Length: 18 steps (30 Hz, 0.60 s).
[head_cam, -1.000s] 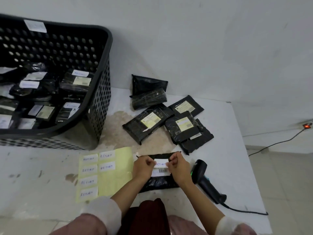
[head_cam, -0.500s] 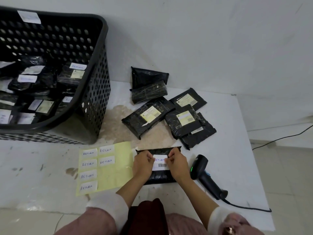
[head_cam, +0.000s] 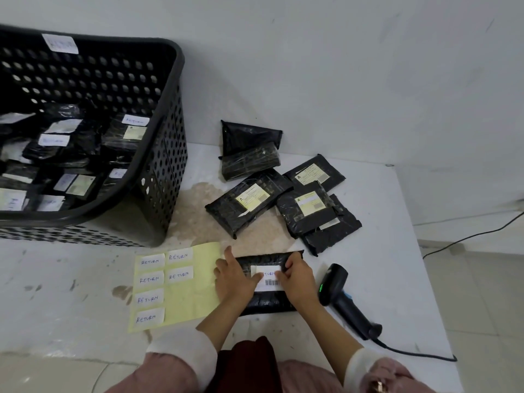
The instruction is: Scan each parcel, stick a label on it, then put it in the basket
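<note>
— White table (head_cam: 397, 251), scuffed and stained, pushed against a bare white wall (head_cam: 340, 66). What's she got at the near edge?

— A black poly parcel (head_cam: 269, 303), lying flat just in front of her. Both hands are on it. The left hand (head_cam: 234, 282) is spread flat, fingers out, thumb smoothing the label (head_cam: 268, 270). The right hand (head_cam: 297, 280) is curled, its fingertips pinching or pressing the label's right end; I can't tell which.

— How would that parcel handle?

— Light and soft, I'd guess. The film is crinkled and glossy, so it's probably slippery and floppy. I'd pinch it by an edge or scoop it whole, clear of the fresh label.

— What's beside it?

— To her left, touching her hand, a yellow sheet (head_cam: 192, 287) with six "RETURN" stickers left on it. To her right, a scanner (head_cam: 340, 296) lying on its side, green light on, cord (head_cam: 419, 355) trailing off toward the table's edge.

— And further back?

— A loose pile of parcels (head_cam: 283, 194) near the wall, overlapping, most showing address slips. The basket (head_cam: 167, 165) sits far left, tilted, already well filled with labelled ones.

— Anything in the way?

— Not much. The path to the basket crosses the sheet, and the rim is high, so she'd have to lift over it.
</note>
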Tool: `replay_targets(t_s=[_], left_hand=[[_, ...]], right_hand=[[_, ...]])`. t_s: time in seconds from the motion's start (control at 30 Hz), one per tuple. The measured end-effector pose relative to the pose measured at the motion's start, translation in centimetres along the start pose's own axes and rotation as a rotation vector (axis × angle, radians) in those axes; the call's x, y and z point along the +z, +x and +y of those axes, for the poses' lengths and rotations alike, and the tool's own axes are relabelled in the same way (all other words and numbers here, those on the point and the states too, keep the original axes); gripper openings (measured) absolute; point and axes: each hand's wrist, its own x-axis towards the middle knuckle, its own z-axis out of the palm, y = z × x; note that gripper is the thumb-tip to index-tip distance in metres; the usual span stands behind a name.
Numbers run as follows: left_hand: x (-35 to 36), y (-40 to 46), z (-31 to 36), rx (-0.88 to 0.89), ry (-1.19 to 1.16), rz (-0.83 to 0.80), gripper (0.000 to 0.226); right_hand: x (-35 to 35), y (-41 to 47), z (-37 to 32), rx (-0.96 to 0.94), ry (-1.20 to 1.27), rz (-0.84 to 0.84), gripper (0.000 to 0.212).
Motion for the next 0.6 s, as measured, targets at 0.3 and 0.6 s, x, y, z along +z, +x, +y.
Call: replay_targets(t_s=[0.3,0.6], left_hand=[[-1.6,-0.9,1.3,0.062,-0.124,-0.079,0.052],[-8.6,-0.7,2.7,0.383,-0.585,-0.209,0.038]], right_hand=[[-0.4,-1.3,-0.3,0.009,0.141,-0.002,0.028],[-5.8,-1.8,-2.8,0.034,0.375,-0.022,0.11]])
